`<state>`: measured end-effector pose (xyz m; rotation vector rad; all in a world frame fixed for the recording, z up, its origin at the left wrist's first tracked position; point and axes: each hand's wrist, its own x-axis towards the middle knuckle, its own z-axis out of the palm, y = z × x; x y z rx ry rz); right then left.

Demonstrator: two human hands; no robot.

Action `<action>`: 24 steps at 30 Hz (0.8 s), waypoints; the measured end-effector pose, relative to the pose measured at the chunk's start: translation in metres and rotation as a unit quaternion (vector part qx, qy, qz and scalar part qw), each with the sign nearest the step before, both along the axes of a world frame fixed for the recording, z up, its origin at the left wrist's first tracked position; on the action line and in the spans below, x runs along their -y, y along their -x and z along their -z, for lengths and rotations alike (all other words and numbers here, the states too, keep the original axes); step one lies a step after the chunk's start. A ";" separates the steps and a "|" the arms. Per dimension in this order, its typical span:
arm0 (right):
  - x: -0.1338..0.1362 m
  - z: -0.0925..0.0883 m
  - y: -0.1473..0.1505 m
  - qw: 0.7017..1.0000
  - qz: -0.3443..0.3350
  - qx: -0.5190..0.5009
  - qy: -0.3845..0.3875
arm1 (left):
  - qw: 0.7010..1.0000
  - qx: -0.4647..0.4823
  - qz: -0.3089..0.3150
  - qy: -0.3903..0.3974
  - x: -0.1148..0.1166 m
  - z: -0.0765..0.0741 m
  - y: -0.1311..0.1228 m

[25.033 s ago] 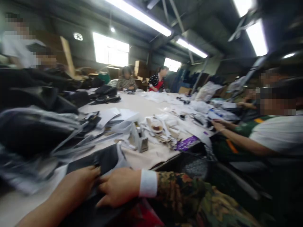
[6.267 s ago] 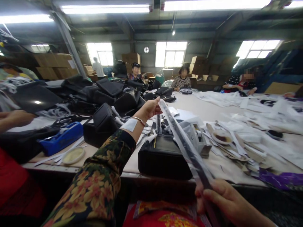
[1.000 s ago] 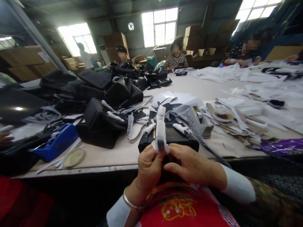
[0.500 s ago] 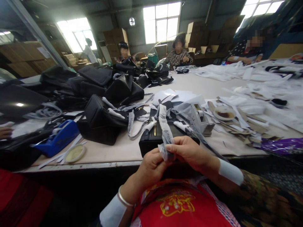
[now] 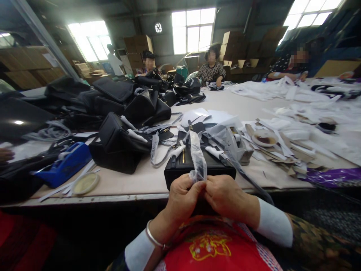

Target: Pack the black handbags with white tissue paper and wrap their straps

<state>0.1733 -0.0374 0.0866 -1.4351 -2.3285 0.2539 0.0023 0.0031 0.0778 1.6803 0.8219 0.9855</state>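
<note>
A black handbag (image 5: 175, 171) lies at the table's front edge before me. From its top a strap wrapped in clear plastic film (image 5: 198, 154) runs toward my body. My left hand (image 5: 183, 195) is closed on the strap's near end, thumb and fingers pinched together. Right beside it, my right hand (image 5: 225, 194) is closed too, its fingertips meeting the left thumb at the wrapped end. What lies between the fingertips is hidden. White wrapping covers the bag's handle ends (image 5: 216, 151).
A second black bag (image 5: 118, 146) and a heap of black bags stand left. A blue tape dispenser (image 5: 64, 165) and a round dish (image 5: 85, 183) sit near the edge. Right are a small grey box (image 5: 242, 150), a bowl of brown stuff (image 5: 264, 138) and cardboard strips. Co-workers sit across the table.
My right hand has moved down, off the upper part of the wrapped strap, and closed against my left hand. The strap now hangs straighter. My view has shifted slightly.
</note>
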 end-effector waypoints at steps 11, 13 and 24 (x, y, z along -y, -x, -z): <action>-0.015 -0.007 -0.007 0.627 0.098 -0.608 0.477 | 0.974 -0.044 0.150 -0.164 -0.009 0.004 0.011; -0.014 -0.004 -0.001 0.607 0.125 -0.630 0.467 | 0.970 -0.058 0.141 -0.188 -0.009 0.007 0.011; -0.021 -0.018 0.009 0.984 0.039 -0.163 -0.059 | 0.895 0.203 0.071 0.391 -0.035 -0.015 -0.003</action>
